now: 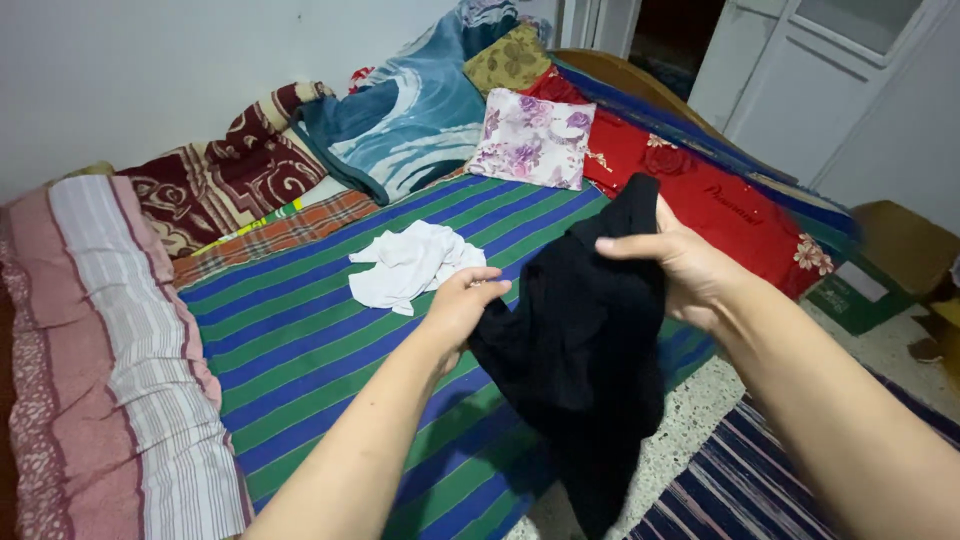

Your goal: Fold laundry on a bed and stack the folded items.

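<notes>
Head view: striped bed (300, 340) under black garment (580, 340), speckled floor (680, 440).

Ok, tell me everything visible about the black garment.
The black garment is soft, plain dark fabric, crumpled and hanging loosely above the green-and-blue striped bed cover. The left hand grips its left edge; the right hand pinches its top. Its lower end droops toward the floor. Its type cannot be told.

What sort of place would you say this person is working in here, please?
Most likely a bedroom at home: a low bed under a green and blue striped sheet, a floral pillow, and folded blankets piled along the wall.
</notes>
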